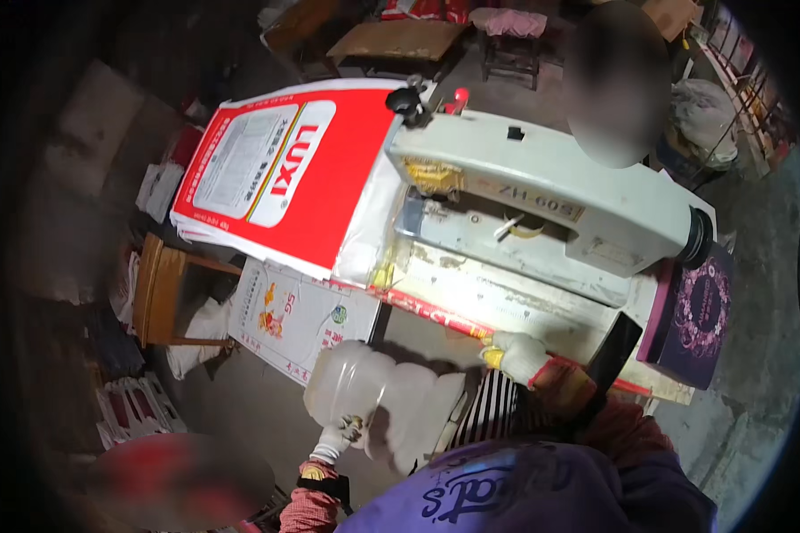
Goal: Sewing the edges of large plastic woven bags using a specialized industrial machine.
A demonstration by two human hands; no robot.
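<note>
Sewing machine (498, 147) on table (471, 284), sacks (356, 169) to its left, box (704, 306) at right, stool (510, 62) behind.

Bright light washes the table (471, 289) and red sack (351, 164) beyond the right hand (518, 356); surroundings are dim. One blurred patch (618, 84) lies far past that hand, another beside the left hand (339, 438); edges bend into black.

Grey flr (760, 235), brn tbl (398, 39)

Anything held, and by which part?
Cannot be told: left hand overlaps the translucent plastic container at its left end; right hand is at the table edge.
</note>
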